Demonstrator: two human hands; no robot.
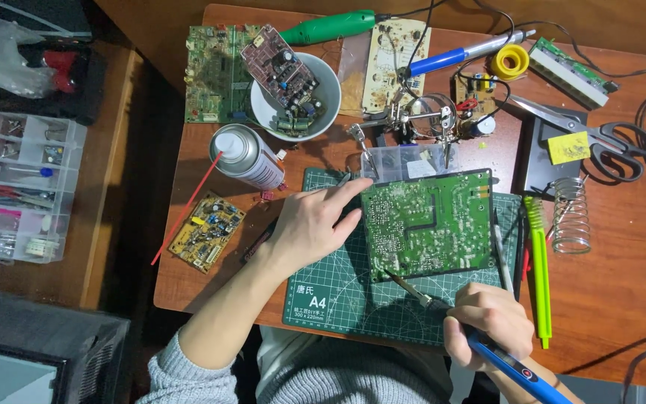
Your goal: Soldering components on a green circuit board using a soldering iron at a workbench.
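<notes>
On the green cutting mat (338,295) near the surface's front edge lies a green circuit board (428,224), solder side up. The left hand (312,224) rests spread against its left edge. The right hand (487,322) grips a blue soldering iron (480,348), tip touching the board's front edge.

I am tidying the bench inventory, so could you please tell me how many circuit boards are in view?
6, perhaps more hidden: large green board on the mat, yellow board at left, green board top left, one in the white bowl, beige board top centre, green strip board top right.
</notes>
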